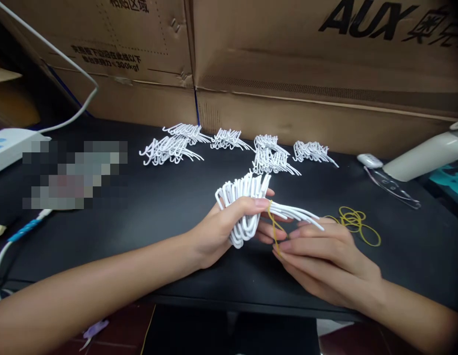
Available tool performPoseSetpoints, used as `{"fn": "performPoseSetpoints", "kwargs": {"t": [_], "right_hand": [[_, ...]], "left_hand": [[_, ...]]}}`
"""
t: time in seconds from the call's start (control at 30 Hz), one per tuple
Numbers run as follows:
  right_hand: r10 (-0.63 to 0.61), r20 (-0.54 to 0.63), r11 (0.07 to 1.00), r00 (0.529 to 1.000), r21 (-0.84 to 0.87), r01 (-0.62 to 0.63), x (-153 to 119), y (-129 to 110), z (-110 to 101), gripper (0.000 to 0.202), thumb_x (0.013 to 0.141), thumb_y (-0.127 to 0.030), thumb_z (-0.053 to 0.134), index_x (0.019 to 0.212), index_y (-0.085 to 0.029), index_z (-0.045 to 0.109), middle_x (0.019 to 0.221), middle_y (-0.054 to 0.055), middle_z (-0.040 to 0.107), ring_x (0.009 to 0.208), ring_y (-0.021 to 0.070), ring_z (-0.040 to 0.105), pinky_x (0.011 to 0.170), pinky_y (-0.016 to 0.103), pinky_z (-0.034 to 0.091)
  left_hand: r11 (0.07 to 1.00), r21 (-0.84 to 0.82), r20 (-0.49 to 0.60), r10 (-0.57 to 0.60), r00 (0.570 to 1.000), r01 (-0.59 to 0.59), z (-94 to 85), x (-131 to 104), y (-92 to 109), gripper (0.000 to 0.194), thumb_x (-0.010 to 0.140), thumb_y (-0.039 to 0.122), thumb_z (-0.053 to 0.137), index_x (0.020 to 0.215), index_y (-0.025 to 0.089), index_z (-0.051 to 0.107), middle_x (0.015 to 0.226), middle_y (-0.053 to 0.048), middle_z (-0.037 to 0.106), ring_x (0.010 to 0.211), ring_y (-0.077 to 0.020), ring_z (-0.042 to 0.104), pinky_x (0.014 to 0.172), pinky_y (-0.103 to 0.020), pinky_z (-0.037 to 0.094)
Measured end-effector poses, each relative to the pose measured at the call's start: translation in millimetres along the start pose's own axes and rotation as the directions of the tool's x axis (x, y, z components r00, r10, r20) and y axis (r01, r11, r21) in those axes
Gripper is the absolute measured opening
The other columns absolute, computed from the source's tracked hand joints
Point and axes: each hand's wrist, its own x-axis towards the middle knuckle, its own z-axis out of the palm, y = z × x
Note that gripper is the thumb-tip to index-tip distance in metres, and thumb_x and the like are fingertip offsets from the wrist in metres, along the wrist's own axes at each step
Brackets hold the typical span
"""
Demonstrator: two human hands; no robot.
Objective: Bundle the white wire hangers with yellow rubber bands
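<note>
My left hand is wrapped round a bundle of white hooks, its thumb pressed across them. Their long straight ends point to the right. A yellow rubber band runs over these ends beside my left thumb. Pinched on the band's lower part are the fingers of my right hand, just right of the bundle. Several more yellow rubber bands lie loose on the black table beyond my right hand. Behind my hands, other bundles of white hooks rest on the table.
Large cardboard boxes stand along the table's back edge. At the right are a white cylindrical object and glasses. A white power strip, a cable and a blurred-out item occupy the left side.
</note>
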Motion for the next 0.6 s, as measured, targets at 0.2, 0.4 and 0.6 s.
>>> {"fn": "performPoseSetpoints", "kwargs": {"t": [0.2, 0.4, 0.6], "right_hand": [[0.021, 0.012, 0.992, 1.000, 0.120, -0.022, 13, 4, 5, 0.021, 0.078, -0.002, 0.062, 0.091, -0.018, 0.064, 0.079, 0.004, 0.069, 0.073, 0.0158, 0.065, 0.068, 0.031, 0.053], [0.042, 0.111, 0.960, 0.993, 0.271, -0.071, 9, 8, 9, 0.044, 0.083, 0.001, 0.053, 0.123, -0.017, 0.056, 0.093, 0.008, 0.064, 0.084, 0.0143, 0.063, 0.070, 0.026, 0.054], [0.034, 0.267, 0.949, 0.963, 0.293, -0.115, 3, 14, 12, 0.063, 0.083, -0.004, 0.055, 0.141, -0.022, 0.037, 0.108, 0.011, 0.057, 0.090, 0.0156, 0.059, 0.071, 0.026, 0.054]], "left_hand": [[0.998, 0.035, -0.077, 0.047, 0.996, -0.045, -3.0, 4, -1, 0.041, 0.073, 0.026, 0.065, 0.110, 0.011, 0.057, 0.081, -0.007, 0.072, 0.065, -0.0177, 0.067, 0.066, -0.029, 0.052], [0.995, 0.065, -0.137, 0.089, 0.987, -0.081, -1.0, 2, -2, 0.037, 0.071, 0.029, 0.067, 0.104, 0.014, 0.061, 0.081, -0.004, 0.071, 0.070, -0.0159, 0.064, 0.067, -0.027, 0.049], [0.992, 0.057, -0.151, 0.118, 0.981, -0.111, -0.8, 2, -3, 0.034, 0.072, 0.028, 0.067, 0.103, 0.014, 0.061, 0.077, -0.002, 0.070, 0.077, -0.0172, 0.066, 0.078, -0.028, 0.049]]}}
